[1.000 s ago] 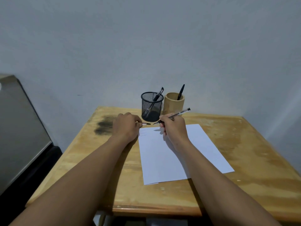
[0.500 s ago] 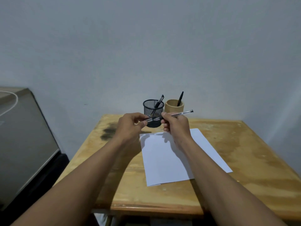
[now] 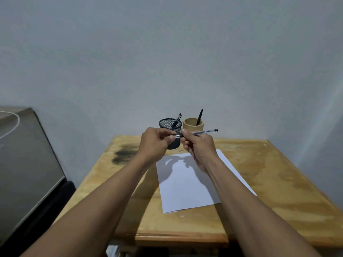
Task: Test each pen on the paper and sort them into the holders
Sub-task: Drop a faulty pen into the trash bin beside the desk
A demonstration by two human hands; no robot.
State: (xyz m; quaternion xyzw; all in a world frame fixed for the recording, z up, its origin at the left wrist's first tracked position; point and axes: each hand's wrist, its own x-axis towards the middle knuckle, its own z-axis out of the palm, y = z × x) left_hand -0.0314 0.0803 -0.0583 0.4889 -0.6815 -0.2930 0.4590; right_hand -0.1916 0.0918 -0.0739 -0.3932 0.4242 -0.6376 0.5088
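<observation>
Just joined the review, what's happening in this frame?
A person holds one pen level in both hands, left hand at its tip end, right hand on the barrel, above the paper. The mesh holder and the wooden holder behind each hold one pen already.

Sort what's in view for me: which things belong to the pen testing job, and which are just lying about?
Job:
pen in both hands
paper
mesh holder
wooden holder
the pen in each holder

Lying about:
grey box, left of table
white cord on it
</observation>
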